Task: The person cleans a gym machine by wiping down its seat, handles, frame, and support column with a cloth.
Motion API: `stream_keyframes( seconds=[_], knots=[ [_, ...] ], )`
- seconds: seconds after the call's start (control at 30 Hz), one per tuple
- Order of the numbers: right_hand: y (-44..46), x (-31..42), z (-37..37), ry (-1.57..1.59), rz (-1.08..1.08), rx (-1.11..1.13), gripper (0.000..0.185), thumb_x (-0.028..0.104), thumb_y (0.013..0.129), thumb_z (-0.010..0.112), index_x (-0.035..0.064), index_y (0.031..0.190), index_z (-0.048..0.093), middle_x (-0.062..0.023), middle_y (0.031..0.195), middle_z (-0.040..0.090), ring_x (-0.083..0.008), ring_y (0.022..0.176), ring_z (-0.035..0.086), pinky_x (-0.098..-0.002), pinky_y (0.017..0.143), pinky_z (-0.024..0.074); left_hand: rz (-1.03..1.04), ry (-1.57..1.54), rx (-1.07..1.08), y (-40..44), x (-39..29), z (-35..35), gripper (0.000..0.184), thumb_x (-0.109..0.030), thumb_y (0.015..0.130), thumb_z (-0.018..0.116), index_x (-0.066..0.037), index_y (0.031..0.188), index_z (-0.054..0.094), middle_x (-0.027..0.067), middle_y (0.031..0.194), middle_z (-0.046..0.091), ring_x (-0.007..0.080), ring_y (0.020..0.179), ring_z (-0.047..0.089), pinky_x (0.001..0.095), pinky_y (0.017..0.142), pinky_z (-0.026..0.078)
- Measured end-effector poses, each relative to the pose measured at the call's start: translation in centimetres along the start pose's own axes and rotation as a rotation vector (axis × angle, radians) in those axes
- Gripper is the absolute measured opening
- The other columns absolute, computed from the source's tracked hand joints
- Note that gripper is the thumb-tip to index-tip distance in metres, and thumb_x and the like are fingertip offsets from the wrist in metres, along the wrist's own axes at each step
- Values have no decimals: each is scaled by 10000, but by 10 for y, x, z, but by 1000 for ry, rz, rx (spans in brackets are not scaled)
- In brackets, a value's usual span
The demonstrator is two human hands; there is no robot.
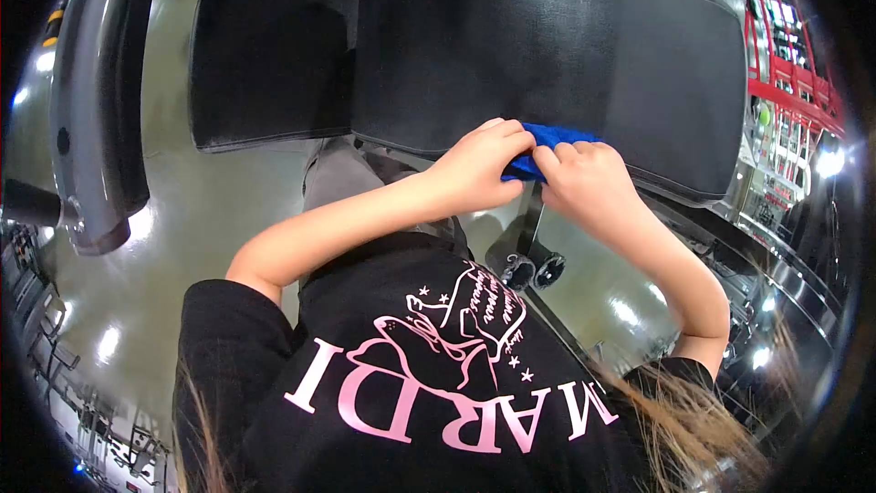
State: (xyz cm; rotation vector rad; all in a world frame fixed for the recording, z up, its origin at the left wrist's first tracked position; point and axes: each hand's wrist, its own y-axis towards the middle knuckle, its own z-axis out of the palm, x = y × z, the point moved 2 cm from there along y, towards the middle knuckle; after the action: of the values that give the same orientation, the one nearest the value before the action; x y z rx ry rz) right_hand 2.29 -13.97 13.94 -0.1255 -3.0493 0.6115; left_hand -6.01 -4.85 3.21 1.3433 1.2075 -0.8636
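Note:
A bunched blue cloth [546, 135] is between my two hands, over the near edge of a black padded bench [493, 46]. My left hand [484, 162] has its fingers closed on the cloth's left end. On the other end, my right hand [586, 178] grips the cloth with bent fingers. Both hands are close together at the pad's front edge, and they cover much of the cloth. The bench has a shorter seat pad [269, 55] on the left and a longer pad on the right, with a seam between them.
A thick grey machine frame [96, 100] rises at the left. Under the bench, a metal support with round black end caps [549, 269] stands above the shiny floor [201, 210]. Red rack bars [794, 96] are at the far right.

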Motion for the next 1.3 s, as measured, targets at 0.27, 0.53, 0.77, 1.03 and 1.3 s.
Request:
stream_keyframes(
  seconds=[0.27, 0.53, 0.77, 1.03, 1.3],
  knots=[
    [9, -16, -79, 64, -82, 6, 168, 133, 642, 622, 66, 750, 512, -92, 663, 569, -263, 655, 606, -372, 598, 483, 155, 65, -60, 18, -51, -41, 417, -67, 600, 621, 10, 990, 496, 161, 943, 500, 331, 910, 497, 379, 809, 416],
    [67, -129, -114, -96, 3, -139, 360, 97, 681, 632, 40, 1031, 563, -179, 845, 600, -346, 807, 585, -397, 740, 463, 448, 324, -501, 147, -4, -74, 349, -99, 640, 623, 7, 964, 547, 172, 919, 563, 327, 907, 552, 362, 808, 447],
    [91, -160, -105, -244, 185, 95, 266, 168, 667, 649, 27, 888, 601, -164, 760, 617, -341, 749, 606, -406, 686, 475, 337, 175, -332, 204, 34, -64, 283, -45, 632, 570, 36, 898, 519, 233, 906, 523, 393, 916, 502, 432, 812, 411],
    [54, -151, -62, -149, 109, -45, 281, 147, 708, 610, 37, 962, 562, -183, 744, 609, -341, 742, 603, -427, 679, 483, 332, 212, -207, 179, 27, -42, 333, -144, 614, 610, 25, 899, 581, 175, 822, 585, 326, 816, 575, 370, 742, 470],
    [-4, -79, -46, -31, 182, 97, 252, 150, 674, 655, 39, 854, 519, -121, 666, 582, -285, 644, 601, -380, 596, 479, 197, 49, -29, 106, -9, -3, 273, -130, 588, 609, -1, 826, 574, 163, 796, 560, 350, 822, 540, 412, 741, 451]
  ],
)
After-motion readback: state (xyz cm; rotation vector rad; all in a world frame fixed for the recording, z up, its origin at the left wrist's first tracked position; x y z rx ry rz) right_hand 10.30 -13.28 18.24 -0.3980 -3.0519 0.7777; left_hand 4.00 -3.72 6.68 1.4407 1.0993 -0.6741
